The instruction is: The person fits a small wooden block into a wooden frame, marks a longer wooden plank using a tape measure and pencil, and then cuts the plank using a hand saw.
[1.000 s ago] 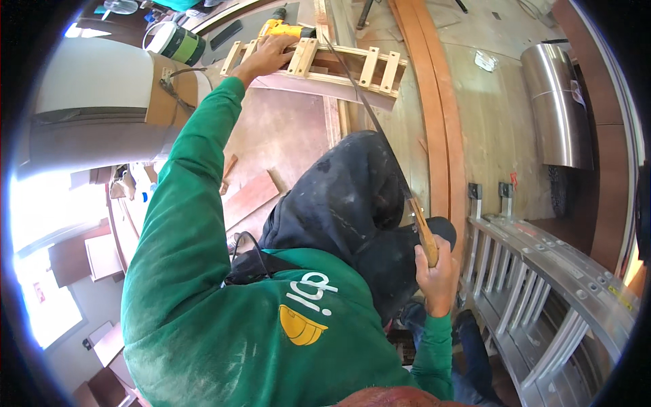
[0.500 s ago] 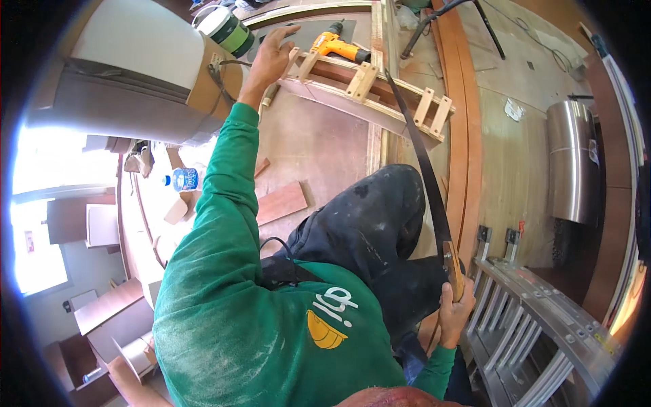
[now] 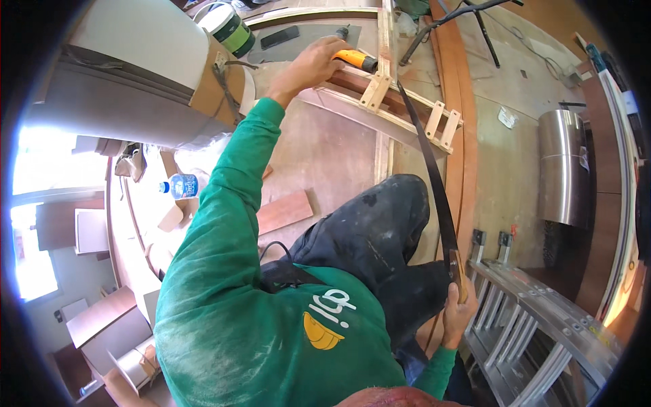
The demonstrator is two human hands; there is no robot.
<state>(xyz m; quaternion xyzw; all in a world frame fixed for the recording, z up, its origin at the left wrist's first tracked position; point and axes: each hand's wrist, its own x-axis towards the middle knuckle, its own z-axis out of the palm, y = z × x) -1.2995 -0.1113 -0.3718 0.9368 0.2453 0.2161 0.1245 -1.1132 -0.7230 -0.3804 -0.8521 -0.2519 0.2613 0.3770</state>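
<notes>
Matt wooden frame point(image 3: 407, 102); glossy metal ladder point(image 3: 542, 325)

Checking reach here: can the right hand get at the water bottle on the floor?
Probably not: the right hand grips the saw handle, and the water bottle lies past the body on the left.

Carpentry workshop; timber frame point(image 3: 407, 108), ladder point(image 3: 542, 325), plywood floor point(image 3: 325, 156).

A clear water bottle point(image 3: 179, 185) with blue label lies left; a green-banded white tub point(image 3: 229, 28) stands above.
</notes>
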